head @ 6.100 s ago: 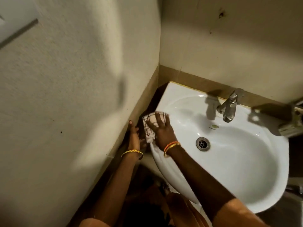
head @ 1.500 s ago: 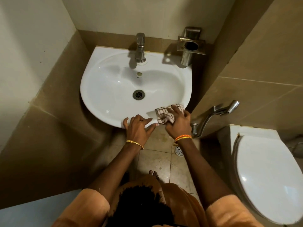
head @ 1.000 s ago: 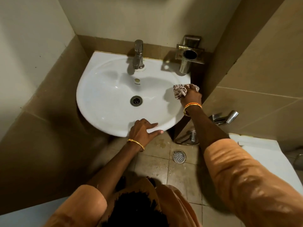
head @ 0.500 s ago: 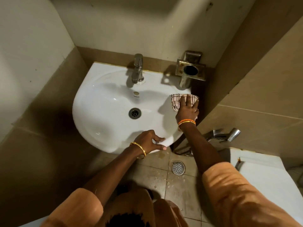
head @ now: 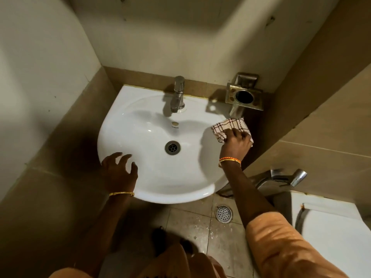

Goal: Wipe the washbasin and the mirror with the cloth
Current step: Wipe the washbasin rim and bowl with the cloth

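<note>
At right of centre, the right hand (head: 235, 142) pinned the cloth (head: 228, 126) flat-fingered on the washbasin (head: 152, 177) rim, left hand (head: 120, 169) splayed and empty; a further outward stroke risked dropping it off the edge.

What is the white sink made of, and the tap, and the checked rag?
The white oval washbasin looks like glazed ceramic: smooth, with bright glints. The silver tap looks like polished metal, mirror-shiny, perhaps chrome-plated. The white cloth with dark checks looks like soft woven fabric, probably cotton: it crumples under the right hand.
</note>
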{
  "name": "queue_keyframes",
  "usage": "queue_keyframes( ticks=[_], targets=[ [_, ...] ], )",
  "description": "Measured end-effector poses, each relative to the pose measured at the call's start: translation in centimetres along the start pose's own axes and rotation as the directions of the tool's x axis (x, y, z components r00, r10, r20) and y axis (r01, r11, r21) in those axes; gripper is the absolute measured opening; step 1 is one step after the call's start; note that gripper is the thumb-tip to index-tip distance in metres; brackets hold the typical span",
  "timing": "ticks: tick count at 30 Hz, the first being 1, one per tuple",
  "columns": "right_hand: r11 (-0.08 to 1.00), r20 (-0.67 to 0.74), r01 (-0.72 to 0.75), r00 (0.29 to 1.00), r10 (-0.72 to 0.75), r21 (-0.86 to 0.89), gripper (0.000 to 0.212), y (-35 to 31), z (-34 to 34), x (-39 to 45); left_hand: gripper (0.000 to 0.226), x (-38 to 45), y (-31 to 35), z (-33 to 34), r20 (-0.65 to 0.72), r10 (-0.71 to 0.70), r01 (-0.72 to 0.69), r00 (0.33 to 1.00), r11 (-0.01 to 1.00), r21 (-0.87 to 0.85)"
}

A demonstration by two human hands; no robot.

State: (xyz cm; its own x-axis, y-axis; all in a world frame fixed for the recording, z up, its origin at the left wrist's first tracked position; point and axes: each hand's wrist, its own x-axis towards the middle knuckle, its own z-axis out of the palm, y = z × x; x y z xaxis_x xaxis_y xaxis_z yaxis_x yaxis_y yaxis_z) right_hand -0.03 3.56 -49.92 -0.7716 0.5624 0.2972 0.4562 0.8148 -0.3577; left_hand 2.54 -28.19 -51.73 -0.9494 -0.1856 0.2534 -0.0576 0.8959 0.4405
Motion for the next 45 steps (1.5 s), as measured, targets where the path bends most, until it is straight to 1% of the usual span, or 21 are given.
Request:
queue_keyframes(
  ticks=[2,3,5,6,7,9,11,14,16,20,22,23,27,29,31,32,35,38,41,42,45],
  targets=[
    [0.999,0.025,0.036,0.999,-0.037,0.024,0.038,-1.0,0.5,1.3,0.049,-0.1,-0.7,-0.2,0.049,-0.184,0.180,0.982,0.981,0.073],
    [0.998,0.033,0.056,0.998,-0.057,0.029,0.039,-1.4,0.8,1.7,0.063,0.1,-0.9,-0.3,0.072,-0.304,0.298,0.950,0.951,0.075],
    [0.998,0.013,0.064,0.998,-0.064,0.023,0.039,-1.6,1.2,1.8,0.084,0.9,-1.3,-0.6,0.136,-0.506,0.510,0.852,0.860,0.007],
    [0.999,-0.004,0.045,0.999,-0.045,0.021,0.038,-1.4,1.4,1.5,0.089,1.5,-1.6,-0.6,0.169,-0.560,0.571,0.811,0.821,-0.022],
    [1.000,-0.012,0.018,1.000,-0.018,0.020,0.038,-1.3,1.4,1.1,0.089,2.1,-2.1,-0.5,0.192,-0.583,0.599,0.789,0.800,-0.035],
    [0.999,-0.019,-0.025,0.999,0.025,0.023,0.035,-1.3,1.7,0.5,0.083,3.4,-3.0,-0.3,0.223,-0.575,0.599,0.787,0.799,-0.055],
    [0.997,-0.017,-0.067,0.998,0.067,0.038,0.032,-2.2,2.1,1.3,0.072,4.3,-3.2,0.1,0.243,-0.558,0.596,0.793,0.793,-0.124],
    [0.992,0.020,-0.122,0.992,0.121,0.013,0.035,-4.7,3.3,3.3,0.060,4.5,-2.6,0.6,0.243,-0.594,0.641,0.767,0.730,-0.239],
    [0.988,0.060,-0.156,0.986,0.157,-0.011,0.035,-6.8,4.4,4.4,0.057,4.5,-2.6,0.8,0.236,-0.615,0.659,0.752,0.707,-0.258],
    [0.971,0.179,-0.217,0.956,0.231,-0.098,0.044,-9.9,5.4,5.9,0.057,4.6,-3.2,1.3,0.216,-0.615,0.652,0.758,0.714,-0.254],
    [0.974,0.219,-0.196,0.951,0.217,-0.113,0.047,-11.1,5.5,5.9,0.056,4.6,-3.2,1.5,0.189,-0.621,0.649,0.761,0.718,-0.251],
    [0.980,0.237,-0.161,0.954,0.184,-0.112,0.046,-11.8,5.6,5.7,0.055,4.6,-3.2,1.5,0.180,-0.623,0.648,0.761,0.719,-0.250],
    [0.991,0.325,0.053,0.946,-0.011,-0.119,0.046,-14.3,5.7,5.1,0.057,4.7,-3.4,1.9,0.173,-0.631,0.654,0.756,0.717,-0.240],
    [0.977,0.328,0.146,0.940,-0.088,-0.155,0.048,-13.6,5.1,5.2,0.058,4.9,-3.6,2.1,0.186,-0.636,0.662,0.749,0.714,-0.228],
    [0.940,0.331,0.259,0.927,-0.176,-0.224,0.054,-11.5,4.4,5.2,0.059,5.1,-4.0,1.9,0.215,-0.635,0.670,0.742,0.711,-0.214],
    [0.926,0.334,0.278,0.924,-0.186,-0.255,0.057,-10.2,4.1,5.2,0.061,5.3,-4.4,1.9,0.232,-0.627,0.667,0.744,0.716,-0.205],
    [0.934,0.319,0.197,0.943,-0.097,-0.297,0.059,-7.6,3.3,5.2,0.067,7.2,-6.1,1.6,0.299,-0.593,0.658,0.747,0.725,-0.205],
    [0.955,0.306,0.091,0.952,0.000,-0.282,0.056,-6.8,2.8,5.6,0.068,9.1,-6.3,1.8,0.366,-0.559,0.662,0.744,0.694,-0.283],
    [0.973,0.317,-0.018,0.944,0.093,-0.232,0.052,-8.4,3.3,5.6,0.066,9.3,-6.0,2.1,0.305,-0.517,0.598,0.800,0.735,-0.320],
    [0.978,0.335,-0.010,0.939,0.081,-0.207,0.052,-9.7,3.7,5.4,0.066,9.2,-6.0,2.2,0.280,-0.514,0.583,0.811,0.748,-0.317],
    [0.983,0.387,0.117,0.920,-0.054,-0.140,0.044,-14.2,4.8,4.8,0.064,9.0,-6.2,2.2,0.235,-0.514,0.562,0.825,0.787,-0.254]
  ],
)
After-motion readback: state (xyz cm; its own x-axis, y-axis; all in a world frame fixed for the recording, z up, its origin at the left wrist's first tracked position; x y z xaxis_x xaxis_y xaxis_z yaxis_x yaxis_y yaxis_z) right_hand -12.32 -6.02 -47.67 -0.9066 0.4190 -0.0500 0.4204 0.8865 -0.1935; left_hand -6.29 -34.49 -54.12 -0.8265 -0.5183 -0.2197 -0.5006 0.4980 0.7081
